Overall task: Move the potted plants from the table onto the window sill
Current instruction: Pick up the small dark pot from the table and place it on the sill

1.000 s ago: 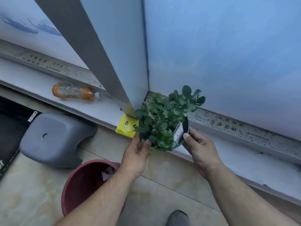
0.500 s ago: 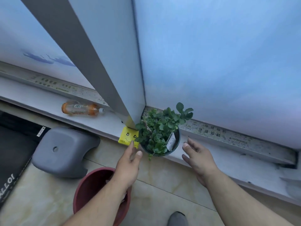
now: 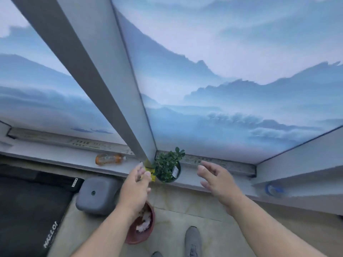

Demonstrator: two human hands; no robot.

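Observation:
A small potted plant (image 3: 168, 168) with round green leaves and a white tag stands in a dark pot on the window sill (image 3: 193, 179), right beside the grey window post. My left hand (image 3: 136, 188) hovers to the left of the pot, fingers apart, holding nothing. My right hand (image 3: 218, 180) is to the right of the pot, open and clear of it. Neither hand touches the pot.
An orange drink bottle (image 3: 109, 159) lies on the sill to the left. A yellow sticker (image 3: 150, 171) marks the sill edge by the pot. On the floor below are a grey stool (image 3: 96, 195), a reddish-brown bucket (image 3: 143, 227), a black mat (image 3: 27, 210) and my shoes.
Both hands have let go of the pot and drawn back and apart from it. The pot now stands on the sill. The view has pulled back and tilted up.

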